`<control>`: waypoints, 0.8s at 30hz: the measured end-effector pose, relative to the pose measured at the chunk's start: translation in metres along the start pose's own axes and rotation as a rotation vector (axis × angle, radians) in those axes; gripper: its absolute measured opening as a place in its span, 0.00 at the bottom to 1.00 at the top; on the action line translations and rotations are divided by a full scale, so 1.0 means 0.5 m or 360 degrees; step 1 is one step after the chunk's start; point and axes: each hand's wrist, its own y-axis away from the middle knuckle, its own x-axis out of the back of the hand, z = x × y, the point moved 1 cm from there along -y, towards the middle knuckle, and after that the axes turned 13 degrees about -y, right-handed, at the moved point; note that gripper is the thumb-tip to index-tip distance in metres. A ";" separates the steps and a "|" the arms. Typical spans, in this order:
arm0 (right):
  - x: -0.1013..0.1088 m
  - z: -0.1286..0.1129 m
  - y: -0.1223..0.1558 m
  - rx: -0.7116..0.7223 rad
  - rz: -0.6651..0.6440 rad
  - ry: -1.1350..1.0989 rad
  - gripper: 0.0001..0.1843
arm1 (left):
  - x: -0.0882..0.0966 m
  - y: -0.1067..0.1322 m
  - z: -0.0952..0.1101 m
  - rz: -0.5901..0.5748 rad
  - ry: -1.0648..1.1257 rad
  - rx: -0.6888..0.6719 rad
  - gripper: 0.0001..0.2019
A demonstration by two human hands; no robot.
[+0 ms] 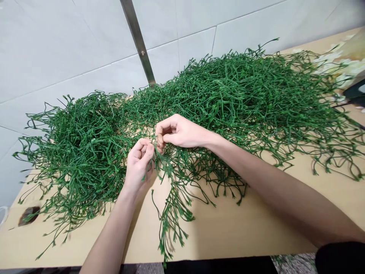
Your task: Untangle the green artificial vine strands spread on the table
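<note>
A black sleeve [340, 258] edges the lower right; centrally, the left hand [137, 163] pinches green artificial stems [167, 166], seemingly steadying them for the right hand [182, 133], whose grip is unclear.

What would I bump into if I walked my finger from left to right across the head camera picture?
Smaller green heap → left hand → right hand → white flowers.
</note>
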 end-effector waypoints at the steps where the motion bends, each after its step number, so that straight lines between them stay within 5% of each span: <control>1: 0.003 0.000 -0.001 -0.0003 0.0040 0.0072 0.10 | 0.001 -0.001 0.000 0.0049 -0.0011 -0.0010 0.17; 5: 0.009 -0.008 -0.003 -0.0088 0.0260 0.0321 0.07 | 0.001 -0.003 -0.004 0.0203 -0.0002 -0.0001 0.14; 15: 0.011 -0.020 0.007 -0.0217 0.0084 0.0036 0.14 | 0.000 -0.003 -0.004 0.0246 -0.0050 -0.0030 0.11; 24: 0.017 -0.040 0.011 -0.0042 0.0129 0.0377 0.12 | 0.001 -0.005 -0.012 0.0260 -0.0023 -0.0015 0.13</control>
